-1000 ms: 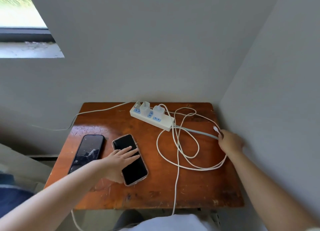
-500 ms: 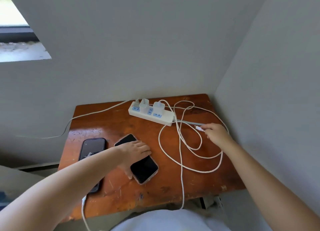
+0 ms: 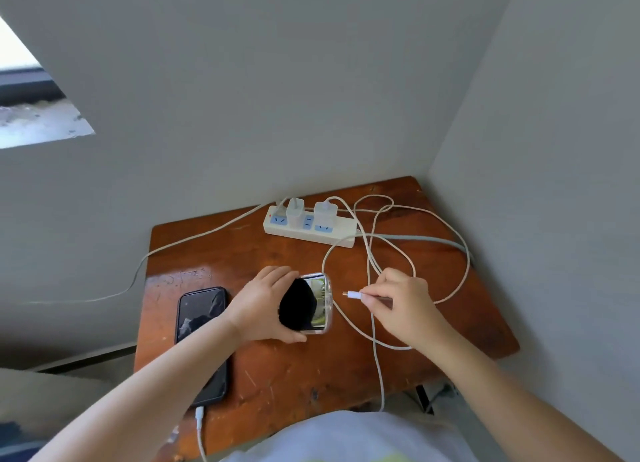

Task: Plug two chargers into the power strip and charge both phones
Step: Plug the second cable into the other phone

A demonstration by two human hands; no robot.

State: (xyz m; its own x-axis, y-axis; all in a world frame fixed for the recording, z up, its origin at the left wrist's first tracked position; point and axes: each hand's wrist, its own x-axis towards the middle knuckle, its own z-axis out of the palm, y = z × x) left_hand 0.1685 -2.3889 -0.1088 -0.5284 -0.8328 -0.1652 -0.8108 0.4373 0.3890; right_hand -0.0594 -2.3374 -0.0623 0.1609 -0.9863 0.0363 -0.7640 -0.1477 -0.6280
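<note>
A white power strip (image 3: pixel 341 236) lies at the back of the wooden table (image 3: pixel 298 375), with two white chargers (image 3: pixel 295 212) (image 3: pixel 325 213) plugged in. My left hand (image 3: pixel 263 309) grips a clear-cased phone (image 3: pixel 311 302) and tilts it off the table, its end facing right. My right hand (image 3: pixel 401 302) pinches the white cable's plug (image 3: pixel 353 294), tip pointing left at the phone, a small gap between them. A dark phone (image 3: pixel 201 326) lies flat at the left with a white cable plugged into its near end (image 3: pixel 200 418).
Loose white cable loops (image 3: pixel 415 254) spread over the right half of the table. Grey walls close the back and right sides. A grey cord (image 3: pixel 422 239) runs right from the strip. One white cable (image 3: pixel 194 238) trails off the left edge.
My left hand has closed on the clear-cased phone and lifted it up on its side. My right hand has carried the cable plug leftward, close to the phone's end.
</note>
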